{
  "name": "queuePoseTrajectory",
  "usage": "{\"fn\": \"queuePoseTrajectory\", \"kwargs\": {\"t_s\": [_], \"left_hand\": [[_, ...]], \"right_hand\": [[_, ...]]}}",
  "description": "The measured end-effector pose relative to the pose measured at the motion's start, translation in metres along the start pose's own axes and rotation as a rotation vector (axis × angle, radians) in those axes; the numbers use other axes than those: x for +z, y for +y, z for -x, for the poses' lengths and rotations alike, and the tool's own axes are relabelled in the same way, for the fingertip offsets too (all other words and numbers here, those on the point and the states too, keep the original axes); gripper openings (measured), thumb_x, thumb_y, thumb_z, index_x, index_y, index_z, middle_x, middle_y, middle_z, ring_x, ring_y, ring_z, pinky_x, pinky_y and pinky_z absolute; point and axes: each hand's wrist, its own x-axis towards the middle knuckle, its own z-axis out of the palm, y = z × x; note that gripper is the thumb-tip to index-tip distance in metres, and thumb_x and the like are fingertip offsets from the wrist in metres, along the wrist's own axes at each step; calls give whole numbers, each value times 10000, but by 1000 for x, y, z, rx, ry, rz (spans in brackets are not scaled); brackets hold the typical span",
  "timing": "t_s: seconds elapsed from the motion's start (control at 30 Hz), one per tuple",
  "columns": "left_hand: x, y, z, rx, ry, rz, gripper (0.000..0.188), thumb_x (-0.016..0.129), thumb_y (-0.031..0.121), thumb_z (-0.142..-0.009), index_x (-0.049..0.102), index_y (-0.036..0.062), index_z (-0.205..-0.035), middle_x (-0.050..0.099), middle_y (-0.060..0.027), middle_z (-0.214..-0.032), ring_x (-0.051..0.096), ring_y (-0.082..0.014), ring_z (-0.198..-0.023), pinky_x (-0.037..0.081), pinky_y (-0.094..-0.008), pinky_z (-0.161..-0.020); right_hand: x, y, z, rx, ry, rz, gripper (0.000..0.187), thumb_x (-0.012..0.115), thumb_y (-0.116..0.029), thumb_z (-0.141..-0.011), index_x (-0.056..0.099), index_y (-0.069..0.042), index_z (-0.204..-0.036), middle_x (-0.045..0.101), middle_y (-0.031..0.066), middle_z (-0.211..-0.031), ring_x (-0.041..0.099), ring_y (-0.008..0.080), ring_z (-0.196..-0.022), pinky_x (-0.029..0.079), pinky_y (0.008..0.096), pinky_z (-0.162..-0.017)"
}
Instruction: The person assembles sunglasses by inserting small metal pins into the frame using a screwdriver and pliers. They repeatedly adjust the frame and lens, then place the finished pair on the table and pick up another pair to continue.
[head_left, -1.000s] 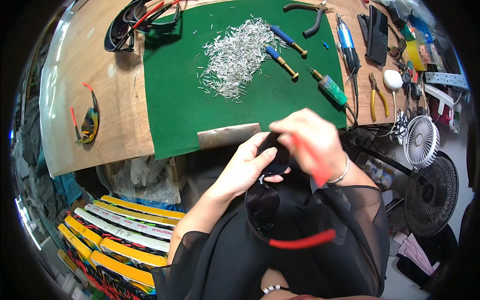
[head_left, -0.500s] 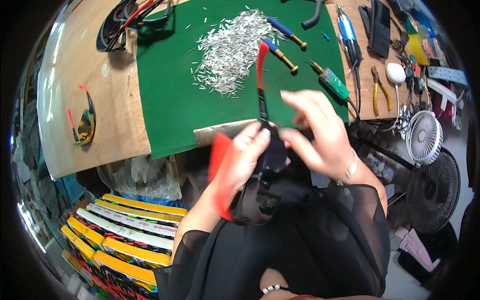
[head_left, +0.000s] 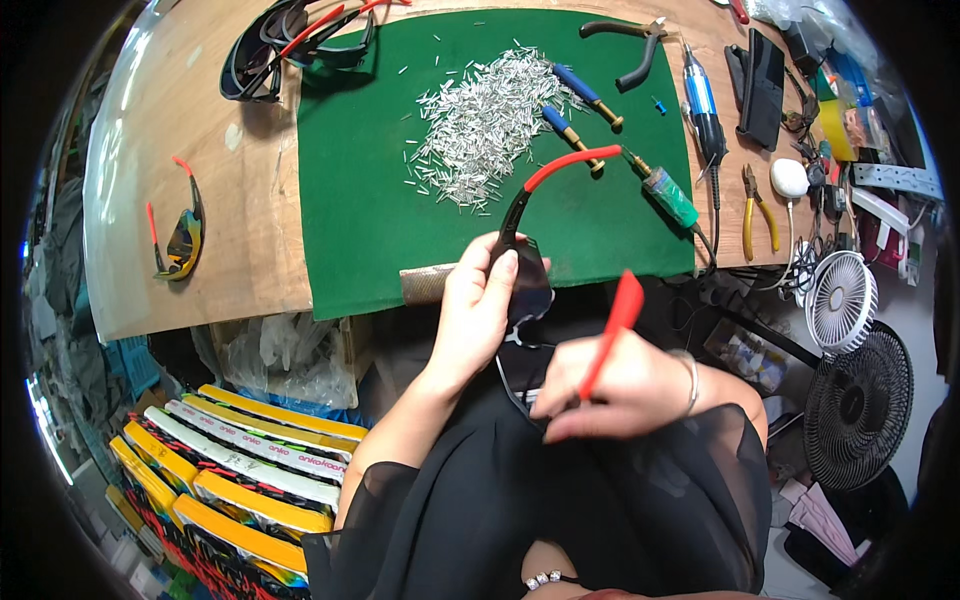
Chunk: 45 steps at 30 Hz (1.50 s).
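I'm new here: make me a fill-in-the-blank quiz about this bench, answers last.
The left hand holds sunglasses whose arm tips are ____.
The mat is ____.
Pliers lying wholly off the mat have ____ handles.
The small fan is ____, the big one black.

Answers: red; green; yellow; white.

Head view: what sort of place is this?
Probably a small sunglasses workshop: a heap of small metal pieces on a green mat, yellow-handled pliers beside it, and held sunglasses.
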Motion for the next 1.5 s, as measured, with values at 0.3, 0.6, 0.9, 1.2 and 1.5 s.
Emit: {"fn": "queuePoseTrajectory", "kwargs": {"t_s": [0.3, 0.6, 0.9, 1.2, 1.5], "left_hand": [[-2, 1, 7, -255, -87, 255, 263, 435, 196, -927, 443, 31, -1131, 612, -113, -898, 614, -153, -707, 516, -269, -642], [-10, -16, 10, -626, -214, 348, 280, 496, 258, -899, 538, 12, -1027, 636, -96, -878, 615, -136, -720, 520, -256, -657], [-23, -19, 11, -724, -230, 369, 335, 476, 285, -907, 541, 6, -1081, 626, -76, -959, 571, -77, -807, 448, -195, -710], [-16, -13, 12, -666, -207, 440, 342, 543, 262, -875, 539, -11, -1081, 625, -63, -956, 583, -90, -851, 453, -221, -783], [-17, -15, 9, -651, -238, 392, 329, 526, 260, -884, 553, -6, -1076, 623, -56, -962, 576, -89, -870, 441, -215, -800]], "right_hand": [[-58, -7, -12, 14, -289, 88, 413, 675, -208, -725, 537, -34, -1073, 559, 121, -934, 564, 289, -828, 468, 359, -732], [-83, 109, -64, 263, 597, 1234, 245, 618, -97, -751, 505, 1, -945, 521, 154, -814, 520, 316, -759, 437, 377, -712], [-68, 38, -12, 629, 234, 404, 114, 499, -105, -854, 498, 1, -898, 533, 116, -674, 544, 223, -597, 434, 321, -571], [-41, 52, 12, 736, -23, -80, 264, 452, -87, -882, 521, -23, -1128, 602, 105, -1006, 581, 199, -920, 439, 294, -808], [-47, 48, -2, 770, -122, 73, 240, 478, -87, -859, 558, -35, -1079, 627, 125, -934, 615, 247, -834, 469, 305, -744]]}}
